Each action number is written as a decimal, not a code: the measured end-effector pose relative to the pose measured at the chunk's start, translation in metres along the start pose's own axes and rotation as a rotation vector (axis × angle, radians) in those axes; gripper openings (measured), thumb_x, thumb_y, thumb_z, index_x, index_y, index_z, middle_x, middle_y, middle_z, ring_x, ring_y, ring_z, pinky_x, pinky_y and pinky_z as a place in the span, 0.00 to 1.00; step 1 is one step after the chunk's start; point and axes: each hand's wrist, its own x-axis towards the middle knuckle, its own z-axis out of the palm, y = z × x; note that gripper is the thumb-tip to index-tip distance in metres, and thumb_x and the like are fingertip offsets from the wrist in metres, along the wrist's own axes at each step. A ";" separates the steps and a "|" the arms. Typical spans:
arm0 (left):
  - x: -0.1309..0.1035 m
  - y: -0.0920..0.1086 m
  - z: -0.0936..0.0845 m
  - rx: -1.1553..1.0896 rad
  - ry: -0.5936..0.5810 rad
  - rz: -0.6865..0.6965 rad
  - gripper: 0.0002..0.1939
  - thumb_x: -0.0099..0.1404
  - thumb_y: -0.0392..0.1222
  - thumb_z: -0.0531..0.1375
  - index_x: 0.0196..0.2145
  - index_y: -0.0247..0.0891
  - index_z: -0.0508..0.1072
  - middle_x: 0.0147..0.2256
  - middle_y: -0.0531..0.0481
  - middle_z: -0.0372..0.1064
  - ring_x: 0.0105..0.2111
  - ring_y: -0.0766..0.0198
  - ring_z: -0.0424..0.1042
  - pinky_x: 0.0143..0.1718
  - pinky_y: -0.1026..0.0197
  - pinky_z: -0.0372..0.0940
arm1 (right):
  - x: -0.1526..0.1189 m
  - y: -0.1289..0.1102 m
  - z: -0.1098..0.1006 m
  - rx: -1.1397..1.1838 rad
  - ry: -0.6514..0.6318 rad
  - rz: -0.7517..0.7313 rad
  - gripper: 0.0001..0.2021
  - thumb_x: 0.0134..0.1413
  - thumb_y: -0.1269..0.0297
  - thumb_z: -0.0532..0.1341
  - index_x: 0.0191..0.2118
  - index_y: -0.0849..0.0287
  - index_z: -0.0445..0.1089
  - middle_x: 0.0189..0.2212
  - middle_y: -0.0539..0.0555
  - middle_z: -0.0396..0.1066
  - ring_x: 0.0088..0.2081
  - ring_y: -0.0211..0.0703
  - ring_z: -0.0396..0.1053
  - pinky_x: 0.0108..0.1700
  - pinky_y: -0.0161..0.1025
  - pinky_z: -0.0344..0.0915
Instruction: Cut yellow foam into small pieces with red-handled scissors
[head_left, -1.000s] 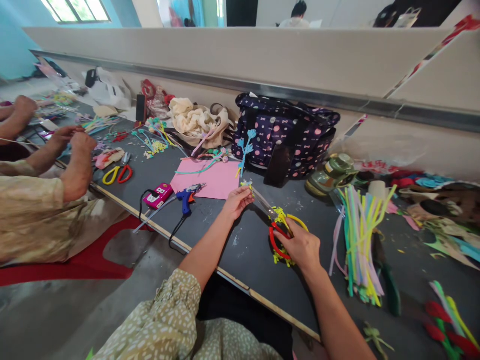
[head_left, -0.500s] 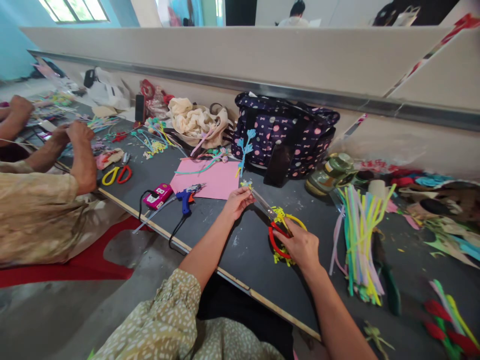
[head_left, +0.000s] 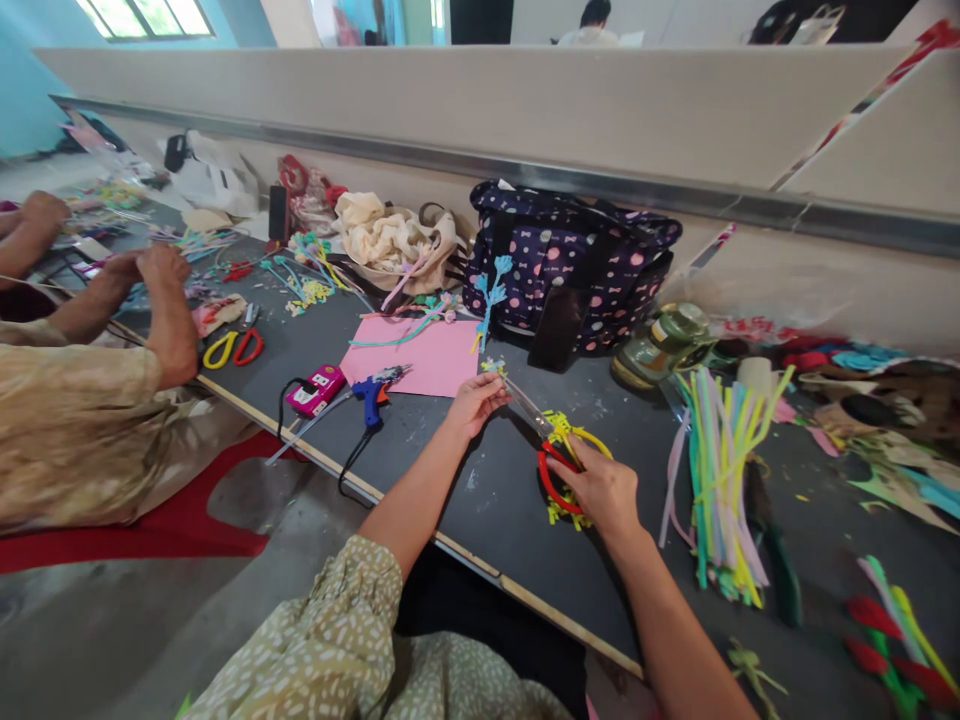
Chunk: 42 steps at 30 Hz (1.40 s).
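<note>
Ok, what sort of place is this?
Probably a shared craft workroom: there's a glue gun, a bundle of fuzzy stems and a co-worker's hands at the same table.

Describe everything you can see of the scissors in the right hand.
The scissors have slim, metal-looking blades and two large, plastic-looking handle loops, one red, one yellow. Over the dark table, the right hand grips them by the handles, the blades angled away from the body toward the left hand. Small yellow pieces show around the handles. The blades look close together; whether they are fully shut, or touch anything at the tips, is too small to tell.
</note>
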 end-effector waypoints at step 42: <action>0.000 0.010 0.000 0.461 0.273 0.377 0.09 0.51 0.41 0.63 0.31 0.35 0.74 0.22 0.55 0.65 0.19 0.73 0.58 0.22 0.67 0.55 | 0.010 -0.010 -0.013 -0.051 -0.115 0.137 0.29 0.47 0.39 0.57 0.48 0.56 0.67 0.33 0.52 0.75 0.32 0.44 0.72 0.28 0.36 0.60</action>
